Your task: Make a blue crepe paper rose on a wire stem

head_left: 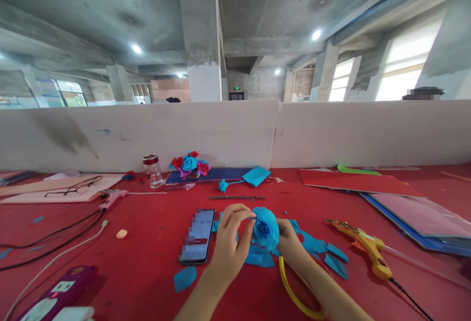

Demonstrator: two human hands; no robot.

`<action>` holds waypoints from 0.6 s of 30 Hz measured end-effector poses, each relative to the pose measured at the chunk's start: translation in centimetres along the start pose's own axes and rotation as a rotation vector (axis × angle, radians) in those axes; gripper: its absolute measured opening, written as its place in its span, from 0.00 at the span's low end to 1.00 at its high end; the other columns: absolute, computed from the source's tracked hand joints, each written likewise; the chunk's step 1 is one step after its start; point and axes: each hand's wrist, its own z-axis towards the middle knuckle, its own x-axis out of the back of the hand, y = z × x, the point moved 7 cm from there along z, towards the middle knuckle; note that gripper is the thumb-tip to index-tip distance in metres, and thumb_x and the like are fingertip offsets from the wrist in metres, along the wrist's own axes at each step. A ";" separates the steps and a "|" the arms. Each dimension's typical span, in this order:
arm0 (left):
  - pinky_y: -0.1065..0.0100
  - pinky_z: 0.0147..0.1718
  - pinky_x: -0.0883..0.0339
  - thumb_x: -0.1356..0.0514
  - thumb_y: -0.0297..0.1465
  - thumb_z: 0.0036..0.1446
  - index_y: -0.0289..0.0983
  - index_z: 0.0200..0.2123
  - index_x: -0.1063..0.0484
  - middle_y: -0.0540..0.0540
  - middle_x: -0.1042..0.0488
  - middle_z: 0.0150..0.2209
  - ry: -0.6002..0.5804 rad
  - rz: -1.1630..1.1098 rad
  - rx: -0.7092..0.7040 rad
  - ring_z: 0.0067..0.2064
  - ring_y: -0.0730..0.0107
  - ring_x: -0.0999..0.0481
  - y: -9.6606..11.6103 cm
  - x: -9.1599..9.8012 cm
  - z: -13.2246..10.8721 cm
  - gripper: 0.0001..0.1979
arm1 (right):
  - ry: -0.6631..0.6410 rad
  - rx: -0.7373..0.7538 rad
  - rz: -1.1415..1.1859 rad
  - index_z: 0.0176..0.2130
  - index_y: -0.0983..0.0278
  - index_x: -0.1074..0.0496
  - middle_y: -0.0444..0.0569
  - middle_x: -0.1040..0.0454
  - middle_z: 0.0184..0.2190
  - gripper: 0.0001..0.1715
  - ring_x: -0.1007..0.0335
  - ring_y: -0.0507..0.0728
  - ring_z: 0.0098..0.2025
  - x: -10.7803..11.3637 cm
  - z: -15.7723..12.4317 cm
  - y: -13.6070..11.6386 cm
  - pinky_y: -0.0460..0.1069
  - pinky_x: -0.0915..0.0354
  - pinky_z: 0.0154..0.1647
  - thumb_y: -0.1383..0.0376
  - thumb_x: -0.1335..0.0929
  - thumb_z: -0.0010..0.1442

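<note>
A blue crepe-paper rose (265, 230) with a tightly rolled centre faces me above the table. My right hand (287, 236) grips it from behind at the right; the fingers are partly hidden by the bloom. At its left edge, the thumb and forefinger of my left hand (232, 232) pinch a petal. Cut blue paper petals (261, 258) lie beneath both hands, and more pieces (312, 243) are scattered to the right. One loose petal (185, 279) rests left of my left wrist. A curved yellow band (290, 289) lies under my right forearm.
A phone (197, 235) lies left of my hands, a yellow glue gun (364, 247) to the right. Behind are a paper-flower bouquet (190, 165), a glass jar (152, 171) and folded blue paper (256, 176). Cables, a purple power strip (62, 294) and glasses (73, 186) occupy the left.
</note>
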 end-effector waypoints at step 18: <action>0.60 0.43 0.37 0.46 0.27 0.55 0.46 0.48 0.34 0.45 0.32 0.47 -0.125 0.280 -0.222 0.46 0.64 0.33 1.0 -0.1 0.1 0.17 | 0.004 -0.040 0.038 0.13 0.66 0.34 0.39 0.39 0.11 0.13 0.47 0.47 0.17 -0.1 -0.3 0.0 0.42 0.45 0.17 0.64 0.29 0.39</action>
